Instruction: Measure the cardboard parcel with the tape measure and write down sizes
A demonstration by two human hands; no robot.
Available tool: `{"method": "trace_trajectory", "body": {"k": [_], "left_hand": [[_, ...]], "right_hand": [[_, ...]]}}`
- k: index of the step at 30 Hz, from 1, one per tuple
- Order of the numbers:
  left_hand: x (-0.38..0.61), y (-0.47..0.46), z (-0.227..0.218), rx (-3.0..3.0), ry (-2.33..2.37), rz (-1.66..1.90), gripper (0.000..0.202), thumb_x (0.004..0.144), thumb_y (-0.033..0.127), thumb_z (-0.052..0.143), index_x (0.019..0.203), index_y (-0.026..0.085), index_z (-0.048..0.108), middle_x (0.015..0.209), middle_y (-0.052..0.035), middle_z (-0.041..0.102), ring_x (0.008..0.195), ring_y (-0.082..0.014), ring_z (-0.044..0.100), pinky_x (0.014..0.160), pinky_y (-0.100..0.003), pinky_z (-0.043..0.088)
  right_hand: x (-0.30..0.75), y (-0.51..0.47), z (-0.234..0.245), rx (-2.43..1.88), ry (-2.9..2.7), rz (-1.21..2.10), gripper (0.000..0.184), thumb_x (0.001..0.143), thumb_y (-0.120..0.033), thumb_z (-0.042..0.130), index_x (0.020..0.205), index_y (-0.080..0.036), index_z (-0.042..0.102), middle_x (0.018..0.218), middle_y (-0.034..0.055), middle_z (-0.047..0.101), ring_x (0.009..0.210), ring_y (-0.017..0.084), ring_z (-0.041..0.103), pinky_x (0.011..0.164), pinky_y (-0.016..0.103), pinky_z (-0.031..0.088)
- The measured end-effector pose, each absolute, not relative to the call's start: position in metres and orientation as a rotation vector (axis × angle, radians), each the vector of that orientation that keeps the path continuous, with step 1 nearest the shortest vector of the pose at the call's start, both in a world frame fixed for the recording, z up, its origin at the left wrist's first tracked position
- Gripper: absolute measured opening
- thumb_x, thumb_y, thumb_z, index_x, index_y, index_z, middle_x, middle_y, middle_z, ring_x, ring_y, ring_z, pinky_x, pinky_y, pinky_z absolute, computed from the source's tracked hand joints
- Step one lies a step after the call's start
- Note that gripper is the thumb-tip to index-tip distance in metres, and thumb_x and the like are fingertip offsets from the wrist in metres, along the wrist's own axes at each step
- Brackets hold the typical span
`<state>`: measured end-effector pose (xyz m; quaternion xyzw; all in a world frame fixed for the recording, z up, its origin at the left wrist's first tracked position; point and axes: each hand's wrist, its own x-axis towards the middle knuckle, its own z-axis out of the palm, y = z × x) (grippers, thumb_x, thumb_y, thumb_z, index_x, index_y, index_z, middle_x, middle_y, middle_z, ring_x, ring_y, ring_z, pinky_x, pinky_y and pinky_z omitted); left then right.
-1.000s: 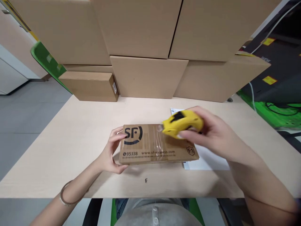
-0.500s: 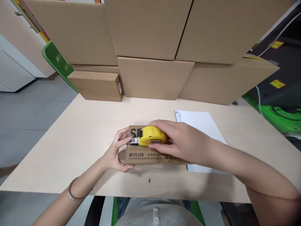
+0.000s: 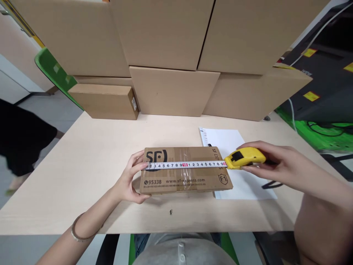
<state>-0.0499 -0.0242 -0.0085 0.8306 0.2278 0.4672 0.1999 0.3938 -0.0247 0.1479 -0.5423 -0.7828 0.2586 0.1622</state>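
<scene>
A flat brown cardboard box [image 3: 165,175] printed with "SF" lies in front of me, its right end over a white sheet of paper [image 3: 245,189]. My left hand [image 3: 128,184] grips the box's left end, fingers at the top and thumb at the lower corner. Its fingertips also pin the end of the white tape blade there. My right hand [image 3: 284,167] is closed around a yellow tape measure [image 3: 248,157] just past the box's right edge. Between the hands, the blade stretches straight across the box top. A black strap [image 3: 271,184] hangs below the right hand.
Large cardboard boxes [image 3: 173,90] form a wall along the back of the pale table [image 3: 82,176]. A smaller closed box [image 3: 107,103] stands at the back left. Dark equipment [image 3: 325,84] with yellow labels is on the right. A person in black [image 3: 23,136] is at the far left.
My right hand has moved right with the tape measure, drawing the blade out across the box. The left hand keeps its grip. A person has come into view at the left.
</scene>
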Motion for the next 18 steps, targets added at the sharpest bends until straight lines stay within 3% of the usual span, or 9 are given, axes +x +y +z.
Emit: {"method": "trace_trajectory", "body": {"k": [9, 13, 18], "left_hand": [[-0.051, -0.024, -0.006, 2.286, 0.663, 1.29, 0.098, 0.076, 0.055, 0.085, 0.161, 0.041, 0.039, 0.16, -0.014, 0.037, 0.149, -0.0457, 0.038, 0.114, -0.069, 0.045], [-0.052, -0.024, -0.014, 2.274, 0.66, 1.281, 0.107, 0.074, 0.051, 0.086, 0.165, 0.043, 0.03, 0.165, -0.0128, 0.036, 0.152, -0.0449, 0.036, 0.118, -0.07, 0.039], [-0.053, -0.031, -0.032, 2.007, 0.725, 1.28, 0.134, 0.067, 0.051, 0.093, 0.169, 0.04, 0.007, 0.17, -0.0157, 0.032, 0.154, -0.0436, 0.037, 0.124, -0.067, 0.033]], "right_hand": [[0.347, -0.011, 0.168, -1.33, -2.432, 0.644, 0.026, 0.092, -0.05, 0.07, 0.105, -0.028, 0.069, 0.071, -0.0018, 0.064, 0.052, 0.016, 0.052, 0.049, 0.031, 0.04], [0.276, 0.003, 0.17, -1.196, -2.552, 0.767, 0.027, 0.097, -0.047, 0.067, 0.112, -0.026, 0.063, 0.09, -0.0001, 0.073, 0.07, 0.018, 0.064, 0.06, 0.03, 0.045], [0.21, 0.01, 0.168, -0.795, -2.718, 0.762, 0.026, 0.103, -0.038, 0.06, 0.124, -0.023, 0.061, 0.119, 0.0057, 0.073, 0.09, 0.021, 0.07, 0.072, 0.031, 0.047]]}}
